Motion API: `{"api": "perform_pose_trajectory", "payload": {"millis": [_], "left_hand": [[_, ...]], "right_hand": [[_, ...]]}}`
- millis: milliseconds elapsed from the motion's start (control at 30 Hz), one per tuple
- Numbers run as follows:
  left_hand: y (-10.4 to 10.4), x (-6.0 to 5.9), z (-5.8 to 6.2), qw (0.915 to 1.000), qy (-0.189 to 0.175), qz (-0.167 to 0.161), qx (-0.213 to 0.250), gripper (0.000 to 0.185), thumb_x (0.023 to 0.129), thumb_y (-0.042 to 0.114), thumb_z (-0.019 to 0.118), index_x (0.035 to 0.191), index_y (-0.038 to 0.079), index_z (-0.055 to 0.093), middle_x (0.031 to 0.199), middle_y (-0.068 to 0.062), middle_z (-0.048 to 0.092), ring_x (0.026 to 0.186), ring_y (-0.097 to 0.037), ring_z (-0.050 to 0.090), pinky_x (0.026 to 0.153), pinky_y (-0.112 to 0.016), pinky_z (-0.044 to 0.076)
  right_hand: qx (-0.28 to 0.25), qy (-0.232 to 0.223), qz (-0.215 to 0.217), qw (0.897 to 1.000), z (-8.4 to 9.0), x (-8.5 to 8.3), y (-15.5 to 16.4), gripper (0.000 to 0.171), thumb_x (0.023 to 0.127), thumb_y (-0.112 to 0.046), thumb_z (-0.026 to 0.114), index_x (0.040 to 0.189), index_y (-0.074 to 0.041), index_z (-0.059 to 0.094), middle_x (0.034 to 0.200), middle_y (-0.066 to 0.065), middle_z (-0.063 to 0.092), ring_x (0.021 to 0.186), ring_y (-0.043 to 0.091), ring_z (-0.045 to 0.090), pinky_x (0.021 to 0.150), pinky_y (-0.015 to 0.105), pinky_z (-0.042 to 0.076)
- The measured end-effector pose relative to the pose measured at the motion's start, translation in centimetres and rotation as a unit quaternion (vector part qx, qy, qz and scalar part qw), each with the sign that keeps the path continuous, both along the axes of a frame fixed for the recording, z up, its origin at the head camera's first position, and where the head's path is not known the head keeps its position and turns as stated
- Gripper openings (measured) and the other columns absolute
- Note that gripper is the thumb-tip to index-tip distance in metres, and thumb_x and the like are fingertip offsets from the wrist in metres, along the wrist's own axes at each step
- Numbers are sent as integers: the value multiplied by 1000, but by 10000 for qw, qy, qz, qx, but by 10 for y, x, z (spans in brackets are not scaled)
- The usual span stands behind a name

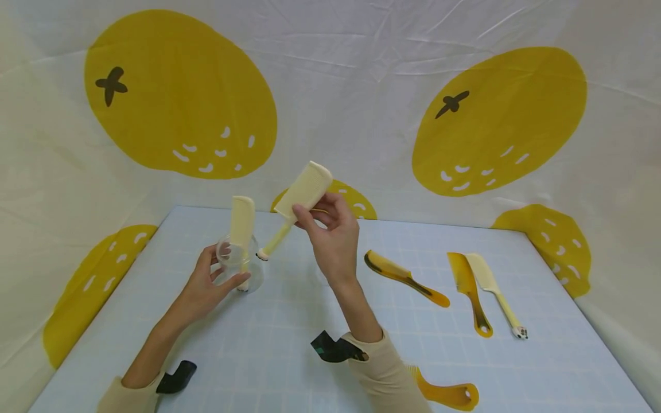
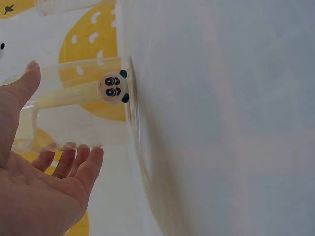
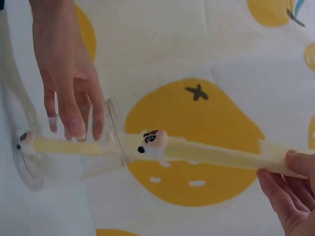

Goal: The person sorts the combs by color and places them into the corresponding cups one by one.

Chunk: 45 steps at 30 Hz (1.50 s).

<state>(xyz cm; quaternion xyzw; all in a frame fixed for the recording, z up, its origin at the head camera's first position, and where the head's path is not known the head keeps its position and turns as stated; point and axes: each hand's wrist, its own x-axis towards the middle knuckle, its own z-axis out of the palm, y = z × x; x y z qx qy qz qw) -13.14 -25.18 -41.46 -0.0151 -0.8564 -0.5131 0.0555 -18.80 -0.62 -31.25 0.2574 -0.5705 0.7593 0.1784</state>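
A pale blue gridded table [image 1: 289, 344] stands before a white cloth backdrop printed with yellow oranges [image 1: 178, 94]. I take the clear glass [image 1: 238, 265] on the table as landmark. My left hand [image 1: 206, 285] curls loosely round the glass, thumb on one side and fingertips on the other, apparently to steady it. A cream comb [image 1: 241, 223] already stands upright inside, its panda-faced handle end [image 2: 114, 88] down against the glass bottom. My right hand [image 1: 334, 238], above and to the right of the glass, pinches a second cream comb [image 1: 304, 192] at the neck below its teeth, tilted so its handle tip [image 1: 263, 255] points down just beside the rim; that slant looks suited to sliding it in handle-first. To the right of the glass, well apart, lie an amber comb [image 1: 405, 278], another amber comb [image 1: 469, 292] and a third cream comb [image 1: 496, 301] side by side; a further amber comb [image 1: 449, 394] lies nearer me.
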Motion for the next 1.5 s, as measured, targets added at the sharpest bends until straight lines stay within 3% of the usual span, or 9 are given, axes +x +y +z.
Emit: {"api": "perform_pose_trajectory", "payload": {"millis": [267,633,1033,1500], "left_hand": [[1,1,-1,10000,-80,35,-25,90,94,30,79,153,-1,18,150,-25,31,141,-43,30,116,-65,30],[2,1,-2,10000,24,18,-32,87,94,27,78,151,-3,20,149,-26,31,141,-44,31,116,-66,30],[5,0,-2,10000,-13,73,-58,88,94,29,78,151,-1,19,151,-25,29,141,-45,30,116,-67,30],[1,-1,-1,9999,104,-9,99,87,94,24,78,152,-2,19,148,-26,31,140,-43,31,115,-68,29]], "right_hand": [[-523,135,-99,9985,-4,0,-19,31,90,4,76,116,9,60,103,19,67,86,26,71,79,44,63],[-551,-47,-230,9982,-16,-4,-38,30,88,4,78,113,9,61,98,20,68,83,22,71,75,42,64],[27,-238,-399,9989,-31,-8,-55,32,88,-4,81,111,8,62,99,21,69,85,31,73,74,35,64],[741,-300,-241,9965,-45,-9,-72,29,89,-9,82,110,3,65,98,18,71,87,25,73,75,29,63]]}}
